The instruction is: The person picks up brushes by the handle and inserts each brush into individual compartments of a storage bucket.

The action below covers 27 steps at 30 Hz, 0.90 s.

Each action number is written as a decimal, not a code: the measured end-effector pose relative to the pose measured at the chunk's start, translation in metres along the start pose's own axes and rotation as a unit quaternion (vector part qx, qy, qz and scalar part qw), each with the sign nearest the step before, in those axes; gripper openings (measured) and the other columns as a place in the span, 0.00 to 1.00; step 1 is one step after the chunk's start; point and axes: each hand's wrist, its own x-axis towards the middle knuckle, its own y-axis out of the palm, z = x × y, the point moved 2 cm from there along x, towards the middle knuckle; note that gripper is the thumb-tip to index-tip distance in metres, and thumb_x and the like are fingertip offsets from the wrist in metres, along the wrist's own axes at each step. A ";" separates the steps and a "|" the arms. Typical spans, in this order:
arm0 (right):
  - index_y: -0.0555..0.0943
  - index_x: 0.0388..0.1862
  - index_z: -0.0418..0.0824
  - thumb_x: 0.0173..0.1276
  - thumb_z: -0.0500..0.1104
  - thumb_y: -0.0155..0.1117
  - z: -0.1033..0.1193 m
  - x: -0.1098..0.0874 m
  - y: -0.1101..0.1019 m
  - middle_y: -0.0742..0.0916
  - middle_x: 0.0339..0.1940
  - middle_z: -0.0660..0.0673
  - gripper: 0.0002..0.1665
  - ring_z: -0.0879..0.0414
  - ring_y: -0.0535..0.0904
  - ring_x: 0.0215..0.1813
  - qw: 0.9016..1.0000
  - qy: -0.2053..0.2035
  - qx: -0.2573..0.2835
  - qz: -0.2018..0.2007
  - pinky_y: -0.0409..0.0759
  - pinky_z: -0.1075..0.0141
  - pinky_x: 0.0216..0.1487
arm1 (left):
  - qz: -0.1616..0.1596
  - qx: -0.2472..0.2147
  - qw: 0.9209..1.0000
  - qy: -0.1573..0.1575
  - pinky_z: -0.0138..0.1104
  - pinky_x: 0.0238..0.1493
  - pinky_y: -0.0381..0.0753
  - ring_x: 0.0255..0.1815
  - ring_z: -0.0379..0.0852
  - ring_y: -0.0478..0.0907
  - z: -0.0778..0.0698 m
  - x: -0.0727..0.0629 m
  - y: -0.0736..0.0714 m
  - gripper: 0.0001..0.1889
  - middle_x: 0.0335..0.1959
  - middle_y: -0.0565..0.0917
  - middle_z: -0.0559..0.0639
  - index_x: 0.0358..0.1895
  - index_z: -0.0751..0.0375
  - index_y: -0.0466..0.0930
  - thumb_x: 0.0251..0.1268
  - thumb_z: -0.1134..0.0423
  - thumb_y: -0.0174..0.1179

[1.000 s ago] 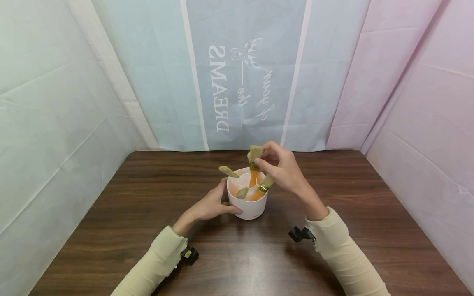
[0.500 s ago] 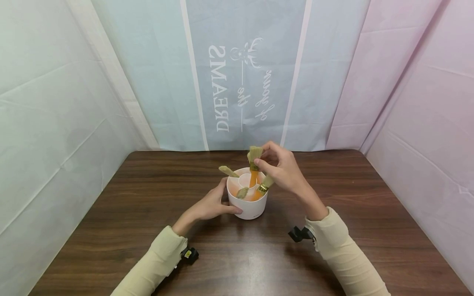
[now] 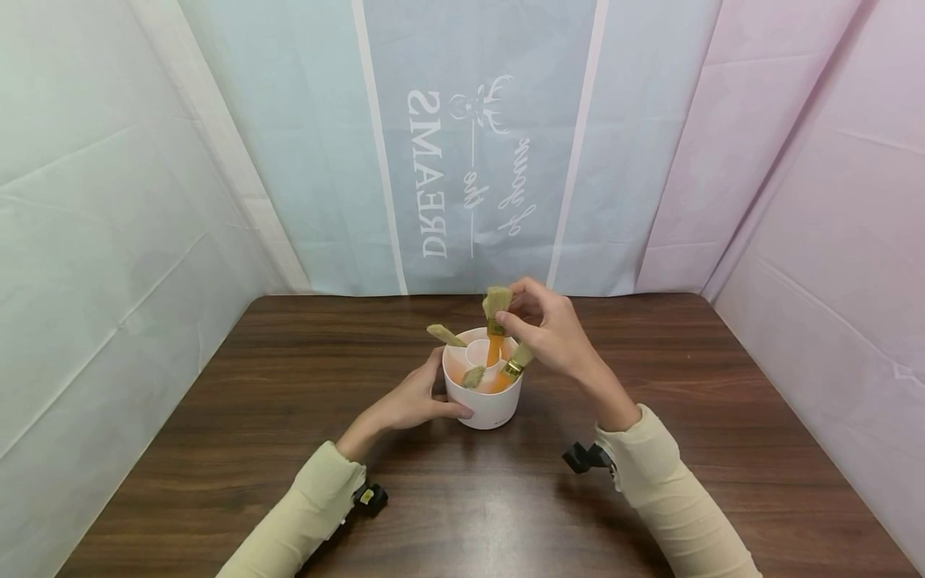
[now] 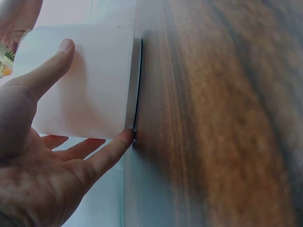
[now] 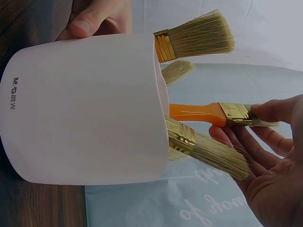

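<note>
A white round desk organizer (image 3: 486,411) with inner compartments stands upright on the table. My left hand (image 3: 415,397) grips its left side, thumb on the near wall and fingers curled round behind. Between thumb and fingers, my right hand (image 3: 555,329) pinches a paintbrush (image 5: 196,112) at its brass ferrule. That brush points bristles up, its orange handle reaching down into the organizer. Other bristle paintbrushes lean over the rim: one at the right (image 3: 515,365), one in front (image 3: 473,376) and one at the back left (image 3: 446,334). The lower handles are hidden inside the organizer.
The dark wooden table (image 3: 289,345) extends around the organizer. A printed pale-blue cloth (image 3: 477,48) hangs behind its far edge, with light cloth walls (image 3: 108,201) at both sides. Black camera mounts (image 3: 372,498) sit at both wrists.
My right hand and the pinched paintbrush have sunk very slightly. The left hand and the organizer have stayed in place.
</note>
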 end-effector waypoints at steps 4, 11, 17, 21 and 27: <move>0.81 0.48 0.40 0.71 0.37 0.69 0.001 0.000 0.000 0.92 0.39 0.43 0.09 0.52 0.89 0.38 1.000 -0.001 -0.001 0.001 0.85 0.67 0.42 | -0.001 0.001 1.000 -0.001 0.51 0.73 0.73 0.78 0.50 0.66 0.000 -0.001 0.000 0.57 0.79 0.64 0.52 0.82 0.50 0.45 0.57 0.54 0.79; 0.82 0.47 0.41 0.71 0.38 0.69 0.000 0.000 0.001 0.92 0.39 0.44 0.08 0.53 0.89 0.38 1.000 0.002 -0.011 0.001 0.84 0.67 0.44 | 0.000 0.001 1.000 -0.005 0.52 0.73 0.73 0.78 0.50 0.66 -0.002 -0.001 0.000 0.57 0.79 0.64 0.52 0.82 0.49 0.45 0.57 0.54 0.79; 0.82 0.46 0.41 0.71 0.38 0.69 -0.001 0.000 0.001 0.92 0.38 0.44 0.08 0.53 0.89 0.38 1.000 0.005 -0.013 0.001 0.84 0.67 0.43 | -0.002 0.002 1.000 -0.008 0.52 0.75 0.71 0.78 0.50 0.66 -0.002 0.000 0.000 0.57 0.79 0.64 0.51 0.82 0.49 0.45 0.57 0.53 0.79; 0.83 0.45 0.41 0.70 0.37 0.70 -0.001 0.000 0.002 0.91 0.37 0.44 0.07 0.53 0.89 0.38 1.000 0.000 -0.013 0.000 0.84 0.67 0.42 | -0.002 0.001 1.000 -0.010 0.52 0.75 0.71 0.78 0.50 0.66 -0.001 0.000 0.000 0.57 0.79 0.64 0.52 0.82 0.49 0.45 0.57 0.53 0.79; 0.83 0.44 0.41 0.70 0.38 0.70 -0.001 0.000 0.002 0.91 0.37 0.45 0.06 0.53 0.89 0.37 1.000 -0.003 -0.018 0.000 0.84 0.67 0.42 | -0.001 0.003 1.000 -0.009 0.52 0.75 0.71 0.78 0.50 0.66 -0.001 -0.001 0.000 0.57 0.79 0.64 0.52 0.82 0.49 0.44 0.57 0.53 0.79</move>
